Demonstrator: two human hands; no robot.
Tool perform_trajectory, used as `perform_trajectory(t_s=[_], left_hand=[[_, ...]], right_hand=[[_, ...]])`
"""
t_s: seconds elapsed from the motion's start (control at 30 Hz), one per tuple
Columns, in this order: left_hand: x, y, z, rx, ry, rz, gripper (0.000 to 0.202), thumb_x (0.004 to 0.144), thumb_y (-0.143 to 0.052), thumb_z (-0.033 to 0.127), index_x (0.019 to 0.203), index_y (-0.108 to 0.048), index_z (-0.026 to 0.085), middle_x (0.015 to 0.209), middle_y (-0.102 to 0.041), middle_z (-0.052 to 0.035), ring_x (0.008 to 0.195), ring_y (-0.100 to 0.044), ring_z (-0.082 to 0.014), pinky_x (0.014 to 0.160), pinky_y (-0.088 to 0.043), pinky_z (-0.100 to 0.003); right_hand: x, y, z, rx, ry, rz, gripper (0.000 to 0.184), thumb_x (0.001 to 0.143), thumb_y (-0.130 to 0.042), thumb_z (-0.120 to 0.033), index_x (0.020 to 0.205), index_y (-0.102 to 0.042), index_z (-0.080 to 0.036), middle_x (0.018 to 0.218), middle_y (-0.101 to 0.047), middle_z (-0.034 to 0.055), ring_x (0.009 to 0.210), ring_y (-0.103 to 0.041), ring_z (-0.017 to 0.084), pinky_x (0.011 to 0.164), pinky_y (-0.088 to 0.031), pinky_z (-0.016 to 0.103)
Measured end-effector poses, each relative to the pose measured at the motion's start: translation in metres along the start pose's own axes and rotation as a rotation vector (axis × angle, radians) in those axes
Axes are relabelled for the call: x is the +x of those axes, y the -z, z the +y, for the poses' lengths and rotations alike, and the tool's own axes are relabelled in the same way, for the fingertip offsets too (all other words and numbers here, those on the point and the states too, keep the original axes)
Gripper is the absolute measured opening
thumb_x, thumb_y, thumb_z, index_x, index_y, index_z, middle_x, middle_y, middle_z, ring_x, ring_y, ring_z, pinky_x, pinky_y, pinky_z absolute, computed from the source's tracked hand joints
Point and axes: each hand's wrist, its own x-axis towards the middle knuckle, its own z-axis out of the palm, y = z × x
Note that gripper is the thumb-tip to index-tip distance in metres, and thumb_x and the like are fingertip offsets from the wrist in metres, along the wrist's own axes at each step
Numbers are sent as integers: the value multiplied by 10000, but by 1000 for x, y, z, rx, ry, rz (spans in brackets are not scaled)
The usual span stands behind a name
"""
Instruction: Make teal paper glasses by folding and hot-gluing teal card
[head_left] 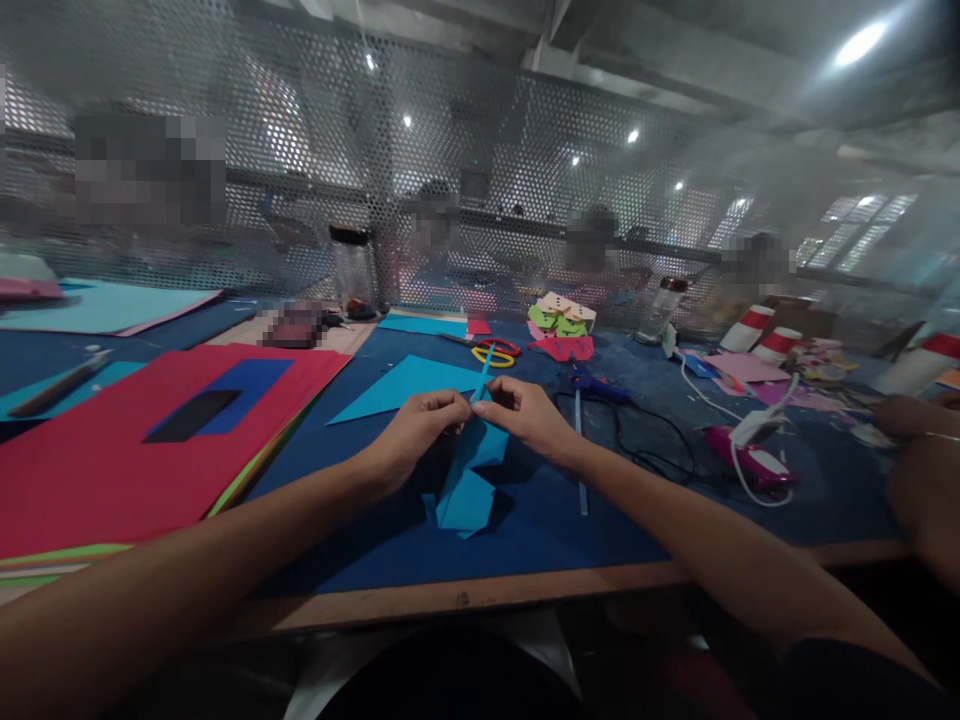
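Both my hands meet over a folded blue paper piece (469, 480) in the middle of the dark blue table mat (360, 520). My left hand (420, 425) pinches the paper's upper part from the left. My right hand (529, 412) pinches it from the right, fingertips nearly touching the left ones. A thin point of the paper sticks up between the two hands. The lower folded part hangs down toward the mat. A flat light blue triangle of paper (405, 385) lies just behind my left hand.
A stack of red paper (112, 450) with blue and black pieces on top lies at left. Scissors with yellow and red handles (495, 352), a glue gun (750, 460) with cord, red-and-white cups (757, 335), jars and paper scraps lie farther back. Another person's arm (922, 470) is at right. A perforated metal screen stands behind.
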Motion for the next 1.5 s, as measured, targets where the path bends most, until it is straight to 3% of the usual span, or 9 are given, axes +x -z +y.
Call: perform_trajectory(t_s=[0.43,0.67,1.1,1.5], left_hand=[[3,0,-1,-19,52,4,211,672,-707,351,693,-567,195,638,-499,43,612,-492,-142,573,-364,-253],[3,3,-2,-45,58,-8,214,689,-725,347,687,-582,187,638,-476,46,592,-430,-119,557,-322,-235],[4,6,-5,-109,80,-63,285,730,-780,393,685,-612,168,667,-550,24,596,-488,-116,617,-426,-255],[1,3,-1,-118,75,-20,236,707,-725,379,656,-600,185,671,-565,12,610,-535,-144,615,-454,-276]], right_hand=[[-2,-4,4,-53,59,45,276,841,-702,-436,820,-617,-174,767,-582,-12,716,-535,142,671,-432,269],[-4,-4,8,-91,106,73,244,855,-708,-398,936,-672,-170,919,-699,39,843,-651,190,784,-512,306],[-6,-3,9,-171,219,140,161,906,-683,-321,984,-668,-181,937,-701,30,875,-655,178,805,-505,292],[-7,-3,9,-180,272,63,119,930,-640,-258,1020,-676,-189,999,-720,43,894,-667,181,833,-517,305]])
